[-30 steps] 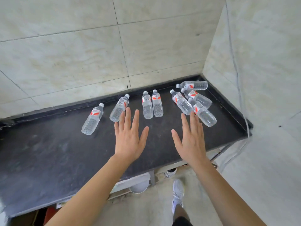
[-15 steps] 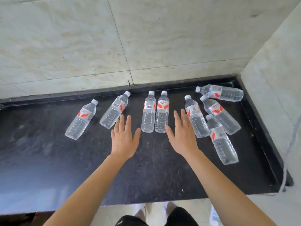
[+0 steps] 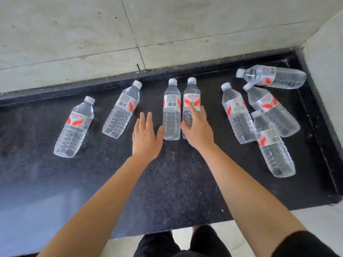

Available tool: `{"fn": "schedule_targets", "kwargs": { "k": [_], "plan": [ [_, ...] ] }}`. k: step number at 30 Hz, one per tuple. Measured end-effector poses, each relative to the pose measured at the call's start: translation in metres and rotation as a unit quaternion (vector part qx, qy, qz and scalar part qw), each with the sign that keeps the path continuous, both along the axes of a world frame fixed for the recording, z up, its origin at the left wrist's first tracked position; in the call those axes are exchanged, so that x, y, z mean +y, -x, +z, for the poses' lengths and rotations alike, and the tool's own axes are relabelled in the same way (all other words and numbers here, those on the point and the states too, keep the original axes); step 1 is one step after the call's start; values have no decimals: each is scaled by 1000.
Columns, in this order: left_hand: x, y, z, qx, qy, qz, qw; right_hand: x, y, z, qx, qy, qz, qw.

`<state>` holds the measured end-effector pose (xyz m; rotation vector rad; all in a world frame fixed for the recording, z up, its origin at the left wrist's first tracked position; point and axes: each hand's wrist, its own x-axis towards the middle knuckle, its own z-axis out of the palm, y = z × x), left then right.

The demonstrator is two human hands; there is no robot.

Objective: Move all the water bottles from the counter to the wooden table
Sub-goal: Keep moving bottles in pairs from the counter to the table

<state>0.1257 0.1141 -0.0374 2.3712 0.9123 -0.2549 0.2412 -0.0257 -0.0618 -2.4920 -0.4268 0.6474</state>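
Several clear water bottles with white caps and red-and-white labels lie on the black counter (image 3: 167, 182). Two lie side by side in the middle. My right hand (image 3: 199, 127) rests over the lower half of the right one (image 3: 192, 96), thumb on its left side and fingers curved over its top and right. That bottle still lies flat. My left hand (image 3: 146, 135) is open and flat, its thumb touching the base of the left middle bottle (image 3: 171, 108). Two more bottles lie to the left (image 3: 121, 112) (image 3: 74, 128). A cluster lies at the right (image 3: 237, 115).
A tiled wall rises directly behind the counter, and a second wall (image 3: 326, 62) closes off its right end. The cluster's bottles (image 3: 272, 76) (image 3: 274, 154) crowd that right corner. The counter's front edge is near my legs. No wooden table is in view.
Both hands have moved forward to the two middle bottles. My right hand has come down onto the right one, and my left thumb now touches the left one. The camera has moved closer.
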Motion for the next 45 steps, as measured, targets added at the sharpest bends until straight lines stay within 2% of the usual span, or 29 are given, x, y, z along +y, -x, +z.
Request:
{"fn": "schedule_targets", "kwargs": {
  "k": [3,7,10,12,18,27,31,38,45],
  "plan": [
    [3,-31,-1,-15,26,4,1000,-9,14,-3,-15,8,-24,1000],
    [-14,-82,-9,-38,108,63,991,-41,32,-7,-29,40,-9,999],
    [-33,-88,-18,-46,76,49,995,-63,45,-6,-21,40,-25,999],
    [-33,-80,-23,-52,56,39,996,-69,53,-4,-19,62,-23,998],
    [-8,-25,-20,-69,159,74,982,-69,60,0,-22,90,-18,996],
    [-10,80,-23,-49,188,84,977,-70,72,4,-13,65,-33,997],
    [-25,109,-25,-25,126,67,989,-82,109,8,-7,36,-42,998],
    [-31,114,-19,30,-29,23,999,-84,140,13,-11,97,-46,994],
    [-15,113,-15,74,-57,30,995,-64,116,15,64,146,-89,983]
  ]
}}
